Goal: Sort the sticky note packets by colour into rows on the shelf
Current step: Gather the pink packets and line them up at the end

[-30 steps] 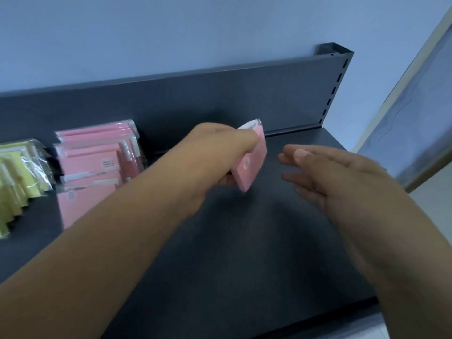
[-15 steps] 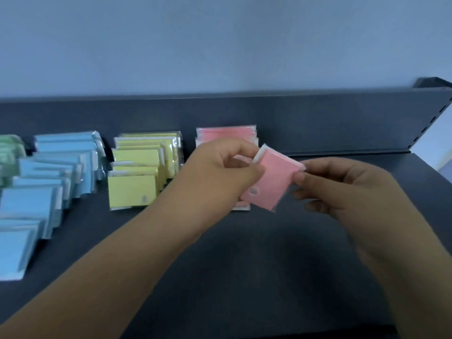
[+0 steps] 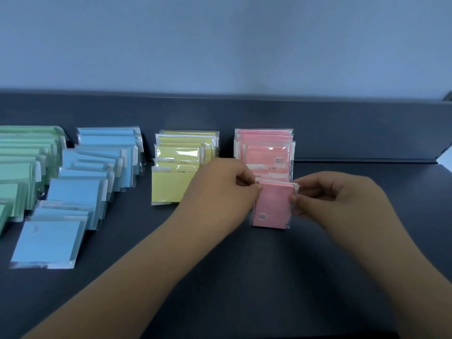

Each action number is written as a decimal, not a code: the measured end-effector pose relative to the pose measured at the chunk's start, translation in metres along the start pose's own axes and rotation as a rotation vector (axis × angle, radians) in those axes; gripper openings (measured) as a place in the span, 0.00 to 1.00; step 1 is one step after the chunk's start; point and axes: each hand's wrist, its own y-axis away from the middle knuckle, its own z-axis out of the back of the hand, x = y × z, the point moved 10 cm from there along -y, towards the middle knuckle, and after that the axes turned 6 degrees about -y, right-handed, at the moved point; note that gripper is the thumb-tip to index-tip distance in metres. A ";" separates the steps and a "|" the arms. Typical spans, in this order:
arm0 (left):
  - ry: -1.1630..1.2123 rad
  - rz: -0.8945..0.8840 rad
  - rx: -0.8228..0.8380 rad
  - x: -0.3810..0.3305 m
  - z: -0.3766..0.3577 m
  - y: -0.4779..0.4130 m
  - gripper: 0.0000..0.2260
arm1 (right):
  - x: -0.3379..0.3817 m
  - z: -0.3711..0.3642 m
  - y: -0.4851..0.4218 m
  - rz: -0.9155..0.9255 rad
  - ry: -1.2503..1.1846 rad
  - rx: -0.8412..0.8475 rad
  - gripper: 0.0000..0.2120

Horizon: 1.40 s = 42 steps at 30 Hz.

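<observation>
A pink sticky note packet (image 3: 272, 206) in clear wrap stands upright at the front of the pink row (image 3: 265, 152). My left hand (image 3: 220, 194) pinches its upper left corner. My right hand (image 3: 335, 196) pinches its right edge. Left of the pink row stand the yellow row (image 3: 171, 184), the blue row (image 3: 80, 189) and the green row (image 3: 17, 167), all on the dark grey shelf (image 3: 269, 277).
The shelf's dark back panel (image 3: 342, 128) rises behind the rows, with a pale blue wall above. Bare shelf surface stretches to the right of the pink row and in front of all the rows.
The view swung left, bringing the blue and green rows into sight. My right hand joined my left on the pink packet, and both lowered it to the front of the pink row.
</observation>
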 end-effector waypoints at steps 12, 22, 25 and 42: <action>0.073 0.095 -0.058 0.001 0.001 -0.022 0.04 | 0.033 -0.009 -0.029 0.177 0.323 -0.052 0.10; 0.466 0.208 0.013 0.004 -0.011 0.001 0.03 | 0.030 0.005 -0.031 0.208 0.138 -0.103 0.13; 0.495 0.261 0.030 0.009 -0.016 0.007 0.02 | 0.004 0.005 -0.037 0.048 0.126 -0.016 0.09; -0.157 0.227 -0.003 0.031 -0.007 -0.009 0.08 | 0.007 -0.013 -0.034 0.187 0.294 0.003 0.12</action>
